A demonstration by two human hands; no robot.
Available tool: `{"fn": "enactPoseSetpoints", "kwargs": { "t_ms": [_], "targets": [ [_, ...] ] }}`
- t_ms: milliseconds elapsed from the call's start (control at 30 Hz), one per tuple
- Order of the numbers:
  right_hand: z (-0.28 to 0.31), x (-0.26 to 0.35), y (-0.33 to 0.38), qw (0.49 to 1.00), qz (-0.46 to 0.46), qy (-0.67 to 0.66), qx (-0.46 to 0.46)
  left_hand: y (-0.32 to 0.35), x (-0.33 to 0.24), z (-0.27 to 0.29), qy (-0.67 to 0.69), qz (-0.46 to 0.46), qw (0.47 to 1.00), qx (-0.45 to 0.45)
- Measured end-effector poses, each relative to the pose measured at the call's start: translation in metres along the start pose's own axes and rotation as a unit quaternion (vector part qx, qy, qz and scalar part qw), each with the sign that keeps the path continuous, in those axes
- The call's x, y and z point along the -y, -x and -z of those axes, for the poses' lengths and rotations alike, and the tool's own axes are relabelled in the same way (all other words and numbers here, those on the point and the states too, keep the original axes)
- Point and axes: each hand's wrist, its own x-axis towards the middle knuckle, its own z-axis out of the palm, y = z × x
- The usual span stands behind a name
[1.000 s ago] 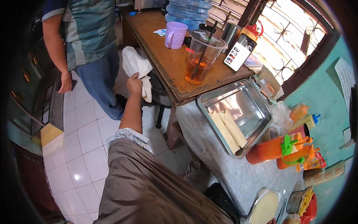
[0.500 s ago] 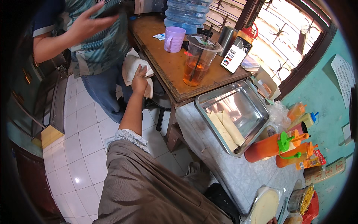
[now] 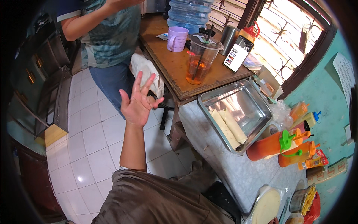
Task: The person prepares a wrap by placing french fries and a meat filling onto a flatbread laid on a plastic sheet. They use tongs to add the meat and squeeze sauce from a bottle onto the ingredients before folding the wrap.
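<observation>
The white cloth hangs over a dark seat close by the long edge of the wooden table. Just in front of it, the left hand is spread, palm up, thumb out to the left, grasping nothing; its fingertips overlap the cloth's lower part in this view, and whether they touch I cannot tell. Left of that forearm, tiled floor opens out as far as the cabinet, giving the arm room on that side; beyond the cloth, another person closes off the way. To the right, the table's corner meets the grey worktop, where a metal tray bears rolled wraps along its near-left rim. Squeeze bottles crowd the tray's lower right corner. At the bottom edge, only fingertips of the right hand show, beside a pale round flatbread; I cannot tell its grip.
</observation>
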Motion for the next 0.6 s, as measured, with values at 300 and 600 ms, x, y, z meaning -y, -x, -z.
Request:
{"fn": "enactPoseSetpoints", "kwargs": {
  "t_ms": [300, 600],
  "targets": [
    [0.001, -0.004, 0.002, 1.0, 0.006, -0.017, -0.001, 0.017, 0.02, -0.044, 0.057, 0.07, 0.996, 0.008],
    [0.007, 0.0, 0.005, 1.0, -0.004, -0.009, 0.003, 0.03, 0.026, -0.076, 0.025, 0.099, 0.995, 0.005]
  ]
}}
